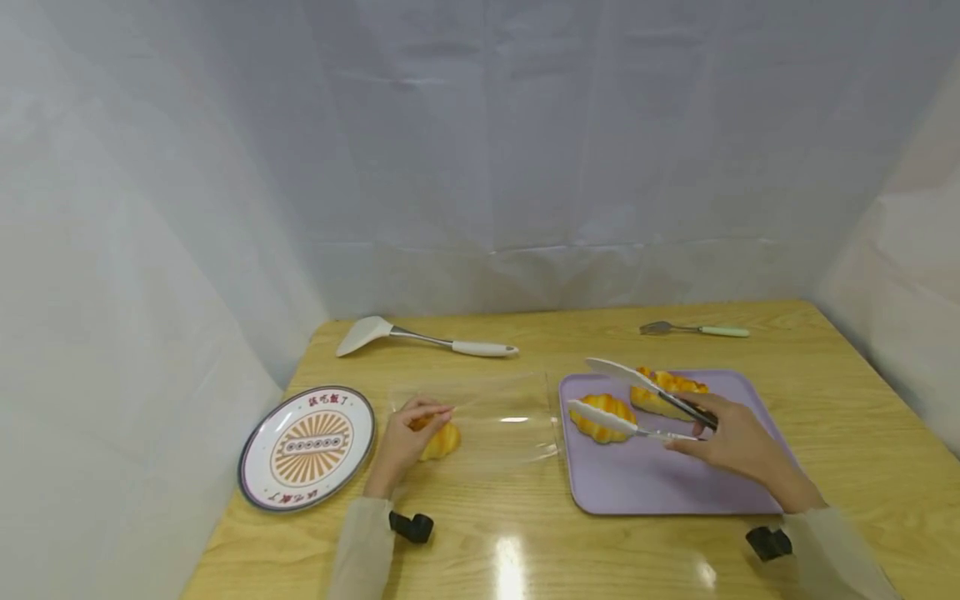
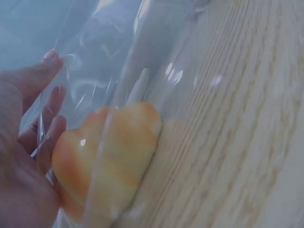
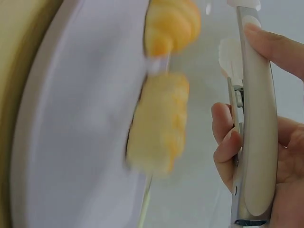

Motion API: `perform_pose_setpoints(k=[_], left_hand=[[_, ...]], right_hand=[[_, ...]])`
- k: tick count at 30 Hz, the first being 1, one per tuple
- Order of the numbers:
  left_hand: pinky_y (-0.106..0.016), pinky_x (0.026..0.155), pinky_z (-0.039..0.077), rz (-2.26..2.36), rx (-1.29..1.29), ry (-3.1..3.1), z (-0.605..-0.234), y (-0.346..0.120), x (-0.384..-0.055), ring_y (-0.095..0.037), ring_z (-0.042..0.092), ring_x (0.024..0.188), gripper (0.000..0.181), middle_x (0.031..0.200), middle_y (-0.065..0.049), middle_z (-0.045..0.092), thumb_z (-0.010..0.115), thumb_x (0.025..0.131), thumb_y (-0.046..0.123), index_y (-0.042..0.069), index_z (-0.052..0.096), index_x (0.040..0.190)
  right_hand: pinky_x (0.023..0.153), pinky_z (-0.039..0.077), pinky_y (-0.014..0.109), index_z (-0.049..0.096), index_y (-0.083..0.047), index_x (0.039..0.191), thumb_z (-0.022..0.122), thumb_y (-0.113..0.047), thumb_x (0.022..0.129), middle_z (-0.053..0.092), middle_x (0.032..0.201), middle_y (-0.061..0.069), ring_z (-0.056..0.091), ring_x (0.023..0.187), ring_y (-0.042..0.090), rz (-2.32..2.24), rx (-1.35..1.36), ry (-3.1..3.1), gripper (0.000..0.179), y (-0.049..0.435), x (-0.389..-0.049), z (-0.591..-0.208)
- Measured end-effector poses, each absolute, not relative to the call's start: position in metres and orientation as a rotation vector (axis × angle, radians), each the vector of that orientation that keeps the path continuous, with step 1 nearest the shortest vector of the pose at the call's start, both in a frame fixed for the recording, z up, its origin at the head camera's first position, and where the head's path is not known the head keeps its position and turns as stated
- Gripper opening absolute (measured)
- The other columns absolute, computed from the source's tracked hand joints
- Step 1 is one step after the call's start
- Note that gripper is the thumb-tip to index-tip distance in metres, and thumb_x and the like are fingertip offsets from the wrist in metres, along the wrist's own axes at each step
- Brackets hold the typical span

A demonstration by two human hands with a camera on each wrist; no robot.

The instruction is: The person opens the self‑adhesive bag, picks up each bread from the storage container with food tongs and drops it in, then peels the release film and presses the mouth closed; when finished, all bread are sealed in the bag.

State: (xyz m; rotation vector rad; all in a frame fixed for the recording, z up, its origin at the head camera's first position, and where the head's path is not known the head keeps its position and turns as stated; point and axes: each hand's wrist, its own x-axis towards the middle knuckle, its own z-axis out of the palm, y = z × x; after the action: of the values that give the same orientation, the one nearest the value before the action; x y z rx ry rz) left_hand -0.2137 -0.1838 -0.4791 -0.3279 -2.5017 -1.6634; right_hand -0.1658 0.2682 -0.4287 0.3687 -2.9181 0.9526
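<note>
My left hand [image 1: 402, 440] pinches the edge of a clear plastic bag [image 1: 498, 421] lying on the table. A golden croissant [image 2: 111, 156] is inside the bag, right beside the fingers in the left wrist view. My right hand [image 1: 742, 446] grips white-tipped metal tongs [image 3: 259, 114], whose arms are spread apart with nothing between them. In the head view the tongs reach over a lilac tray [image 1: 667, 496]. Another croissant [image 1: 603, 429] sits at the tray's left, overlapped by one tong arm. Behind it lies a longer bread roll [image 1: 686, 386], partly hidden by the other arm.
A patterned white plate [image 1: 348, 433] with a dark rim stands at the left table edge. Along the back lie a white-headed spatula [image 1: 483, 349] and, farther right, a fork [image 1: 720, 332] with a pale green handle. Light sheets [image 1: 555, 167] hang behind the table.
</note>
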Motion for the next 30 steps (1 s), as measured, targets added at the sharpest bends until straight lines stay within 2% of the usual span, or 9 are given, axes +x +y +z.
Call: perform_pose_setpoints(k=[6, 11, 16, 22, 25, 30], left_hand=[[-0.025, 0.097, 0.045, -1.65, -0.31, -2.515, -0.479, -0.184, -0.214, -0.008, 0.056, 0.104, 0.021, 0.109, -0.008, 0.068, 0.073, 0.088, 0.02, 0.008, 0.076, 0.105], [-0.026, 0.099, 0.045, -1.649, -0.314, -2.517, -0.479, -0.183, -0.214, -0.009, 0.056, 0.105, 0.021, 0.109, -0.008, 0.068, 0.072, 0.089, 0.019, 0.007, 0.076, 0.105], [-0.021, 0.097, 0.045, -1.681, -0.315, -2.507, -0.479, -0.183, -0.214, -0.005, 0.056, 0.104, 0.021, 0.109, -0.009, 0.068, 0.071, 0.09, 0.018, 0.006, 0.075, 0.106], [-0.014, 0.093, 0.045, -1.71, -0.344, -2.488, -0.475, -0.183, -0.213, 0.003, 0.055, 0.101, 0.022, 0.111, -0.018, 0.066, 0.067, 0.091, 0.009, -0.004, 0.071, 0.109], [-0.012, 0.092, 0.045, -1.718, -0.375, -2.471, -0.471, -0.181, -0.21, 0.005, 0.054, 0.1, 0.022, 0.111, -0.023, 0.065, 0.066, 0.092, 0.005, -0.009, 0.069, 0.109], [-0.009, 0.091, 0.045, -1.756, -0.376, -2.425, -0.475, -0.18, -0.211, 0.006, 0.055, 0.097, 0.02, 0.108, -0.02, 0.067, 0.067, 0.09, 0.003, -0.007, 0.07, 0.106]], right_hand=[[0.051, 0.037, 0.023, 0.051, 0.0, 0.137, 0.08, -0.039, 0.079, 0.059, 0.078, 0.002, 0.043, 0.059, 0.006, 0.874, 0.184, -2.956, 0.075, 0.313, -0.152, -0.43], [0.051, 0.033, 0.023, 0.049, 0.005, 0.137, 0.077, -0.042, 0.081, 0.057, 0.074, 0.002, 0.042, 0.059, 0.004, 0.8, 0.085, -2.994, 0.079, 0.344, -0.141, -0.436], [0.053, 0.032, 0.023, 0.045, 0.007, 0.139, 0.073, -0.046, 0.084, 0.06, 0.077, 0.001, 0.042, 0.059, 0.005, 0.785, 0.001, -3.051, 0.082, 0.367, -0.134, -0.441], [0.059, 0.035, 0.026, 0.043, 0.009, 0.139, 0.073, -0.047, 0.084, 0.061, 0.081, 0.003, 0.047, 0.068, 0.012, 0.767, -0.03, -3.102, 0.085, 0.38, -0.13, -0.445], [0.06, 0.034, 0.025, 0.046, 0.007, 0.138, 0.075, -0.047, 0.082, 0.058, 0.079, 0.003, 0.046, 0.068, 0.012, 0.758, -0.021, -3.105, 0.083, 0.38, -0.13, -0.447], [0.059, 0.031, 0.024, 0.052, 0.003, 0.134, 0.077, -0.047, 0.08, 0.054, 0.074, 0.0, 0.043, 0.063, 0.008, 0.707, 0.013, -3.08, 0.078, 0.38, -0.133, -0.452]])
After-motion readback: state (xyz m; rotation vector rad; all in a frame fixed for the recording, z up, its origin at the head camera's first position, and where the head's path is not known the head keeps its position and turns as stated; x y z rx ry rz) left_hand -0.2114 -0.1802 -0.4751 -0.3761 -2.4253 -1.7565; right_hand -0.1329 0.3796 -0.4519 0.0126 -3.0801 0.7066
